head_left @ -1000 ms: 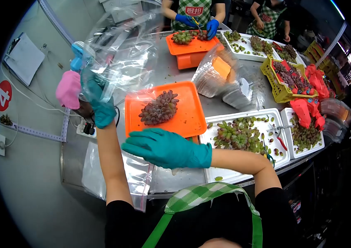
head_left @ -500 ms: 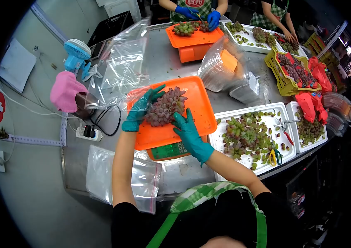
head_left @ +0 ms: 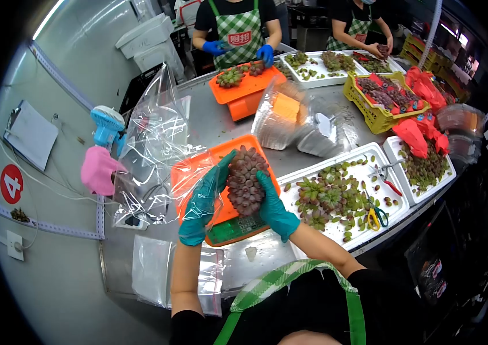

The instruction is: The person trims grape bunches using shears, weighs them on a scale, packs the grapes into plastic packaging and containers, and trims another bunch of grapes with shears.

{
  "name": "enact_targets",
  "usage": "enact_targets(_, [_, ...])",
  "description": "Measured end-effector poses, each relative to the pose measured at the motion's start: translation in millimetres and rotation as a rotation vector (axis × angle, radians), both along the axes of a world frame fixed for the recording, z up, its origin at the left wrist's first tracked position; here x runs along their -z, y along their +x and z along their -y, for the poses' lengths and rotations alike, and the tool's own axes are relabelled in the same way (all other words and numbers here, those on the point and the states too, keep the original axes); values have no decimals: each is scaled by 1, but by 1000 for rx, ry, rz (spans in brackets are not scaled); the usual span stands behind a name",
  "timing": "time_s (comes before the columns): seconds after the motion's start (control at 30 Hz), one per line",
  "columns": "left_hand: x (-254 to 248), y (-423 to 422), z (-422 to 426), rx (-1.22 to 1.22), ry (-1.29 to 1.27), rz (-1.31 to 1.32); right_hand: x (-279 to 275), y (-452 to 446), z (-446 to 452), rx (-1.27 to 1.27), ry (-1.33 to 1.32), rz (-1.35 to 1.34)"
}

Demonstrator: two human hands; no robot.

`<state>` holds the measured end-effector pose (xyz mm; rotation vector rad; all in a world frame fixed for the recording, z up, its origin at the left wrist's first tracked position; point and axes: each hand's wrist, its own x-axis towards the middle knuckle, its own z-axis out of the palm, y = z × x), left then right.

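A dark reddish-purple grape bunch [head_left: 247, 181] is held upright between my two teal-gloved hands, over an orange tray [head_left: 221, 150] on a scale with a green display [head_left: 230, 230]. My left hand [head_left: 202, 198] presses the bunch's left side. A clear plastic bag [head_left: 152, 135] spreads out from beside this hand, and its film overlaps the glove; whether the fingers also grip it I cannot tell. My right hand [head_left: 277, 211] is curved around the lower right side of the bunch.
Right of the scale, a white foam tray [head_left: 298, 244] holds grapes, scissors [head_left: 377, 215] and red-handled snips [head_left: 390, 183]. Stacked clear containers [head_left: 269, 123] and a yellow crate [head_left: 364, 109] stand beyond. Flat bags [head_left: 151, 267] lie at front left. Two co-workers [head_left: 238, 29] work across the table.
Both hands have lifted the grape bunch off the orange tray and turned it upright, toward me. My right hand has moved from on top to its right side. The view has tilted up.
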<state>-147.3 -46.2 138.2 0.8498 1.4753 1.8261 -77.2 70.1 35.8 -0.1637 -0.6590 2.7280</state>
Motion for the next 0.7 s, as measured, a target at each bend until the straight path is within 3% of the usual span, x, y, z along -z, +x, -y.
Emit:
enact_targets(0.13, [-48,19,-26,223,-20,-191,-40,47,-44,-55,-78,-180])
enact_targets(0.2, [-85,33,-39,356,40,-486,-59,79,-61,25,-148,-278])
enact_targets(0.27, [-101,22,-61,521,63,-916,-49,106,-89,16,-273,-423])
enact_targets(0.37, [-114,-4,-113,629,60,-1497,-71,159,-107,202,-136,-436])
enact_targets(0.4, [-125,2,-131,541,58,-1894,-70,175,-115,219,-140,-465])
enact_targets(0.43, [-138,26,-155,516,-109,-1685,-69,190,-123,235,-138,-495])
enact_targets(0.47, [-136,30,-181,450,8,-1705,-70,205,-127,280,-121,-512])
enact_targets(0.53, [-149,69,-221,258,-640,-2066,-75,233,-131,362,-85,-548])
enact_targets(0.57, [-148,69,-242,315,-595,-2226,-77,244,-130,507,-135,-518])
enact_targets(0.63, [-142,67,-276,416,-493,-2540,-73,270,-138,502,-151,-591])
enact_targets(0.7, [-140,90,-296,247,-490,-2377,-76,289,-141,571,-112,-624])
